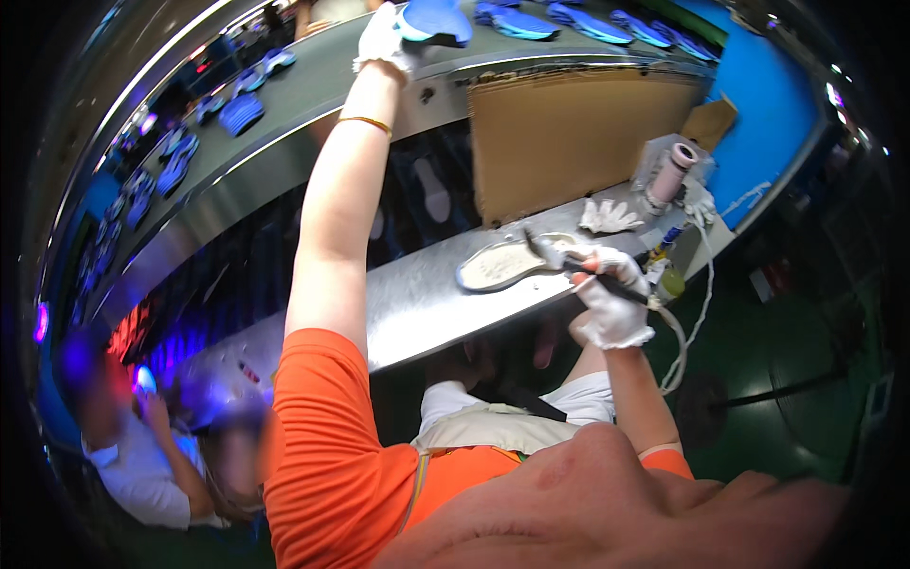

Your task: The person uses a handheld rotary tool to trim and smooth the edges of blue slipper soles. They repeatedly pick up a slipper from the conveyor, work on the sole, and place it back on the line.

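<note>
My left arm stretches to the far conveyor, and my left hand [382, 42], in a white glove, grips the edge of a blue shoe sole [434, 19] there. Nearer me, a pale-topped shoe sole [498, 266] lies on the metal bench, just left of my right hand [614, 302]. That hand wears a white glove with bare fingertips and closes round a black-handled brush [607, 275]. The dark tip of the brush is over the pale sole; whether it touches cannot be seen. A pale hose [681, 356] runs from the handle's back end.
More blue soles [588, 26] sit on the conveyor belt [313, 81]. A cardboard sheet [569, 133] stands behind the bench [408, 313]. At right are a loose white glove [609, 216], a pink bottle [671, 175] and a yellow-green container [672, 282]. Another person [142, 465] works at left.
</note>
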`<state>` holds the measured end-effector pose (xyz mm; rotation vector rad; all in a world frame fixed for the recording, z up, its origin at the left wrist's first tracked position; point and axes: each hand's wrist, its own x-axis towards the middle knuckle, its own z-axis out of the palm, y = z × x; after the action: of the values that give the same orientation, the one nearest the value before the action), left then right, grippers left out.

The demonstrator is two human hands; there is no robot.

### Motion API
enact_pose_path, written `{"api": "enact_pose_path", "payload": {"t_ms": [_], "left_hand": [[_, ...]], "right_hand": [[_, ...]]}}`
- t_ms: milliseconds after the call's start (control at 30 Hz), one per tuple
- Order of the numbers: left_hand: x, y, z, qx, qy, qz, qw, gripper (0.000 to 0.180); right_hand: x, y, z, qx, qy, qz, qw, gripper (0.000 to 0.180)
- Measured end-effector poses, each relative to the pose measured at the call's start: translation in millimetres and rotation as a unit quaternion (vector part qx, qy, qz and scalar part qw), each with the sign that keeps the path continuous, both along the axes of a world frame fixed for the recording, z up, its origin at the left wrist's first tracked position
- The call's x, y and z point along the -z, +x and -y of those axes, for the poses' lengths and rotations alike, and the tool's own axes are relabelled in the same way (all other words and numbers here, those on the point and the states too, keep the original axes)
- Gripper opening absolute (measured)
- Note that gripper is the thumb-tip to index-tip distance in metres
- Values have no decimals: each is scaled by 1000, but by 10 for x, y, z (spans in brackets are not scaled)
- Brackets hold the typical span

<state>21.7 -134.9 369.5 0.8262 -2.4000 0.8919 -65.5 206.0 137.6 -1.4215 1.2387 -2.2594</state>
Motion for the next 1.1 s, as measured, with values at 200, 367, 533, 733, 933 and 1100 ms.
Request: {"api": "enact_pose_path", "payload": {"t_ms": [200, 367, 533, 733, 933, 1100], "left_hand": [[430, 69, 1092, -1, 189, -342, 921, 56], [52, 939, 318, -262, 14, -122, 957, 50], [298, 2319, 1743, -298, 3, 1, 955, 54], [310, 2378, 1780, -289, -7, 50, 956, 52], [244, 2385, 1710, -257, 42, 3, 966, 53], [191, 2456, 1569, -181, 122, -106, 970, 54]], "right_hand": [[72, -71, -16, -35, 68, 55, 996, 18], [154, -163, -28, -110, 119, 127, 978, 16], [230, -131, 167, -113, 117, 164, 973, 19], [68, -154, 31, -92, 215, 115, 966, 15], [137, -143, 92, -92, 111, 62, 988, 17], [253, -84, 163, -211, 75, 164, 961, 24]]}}
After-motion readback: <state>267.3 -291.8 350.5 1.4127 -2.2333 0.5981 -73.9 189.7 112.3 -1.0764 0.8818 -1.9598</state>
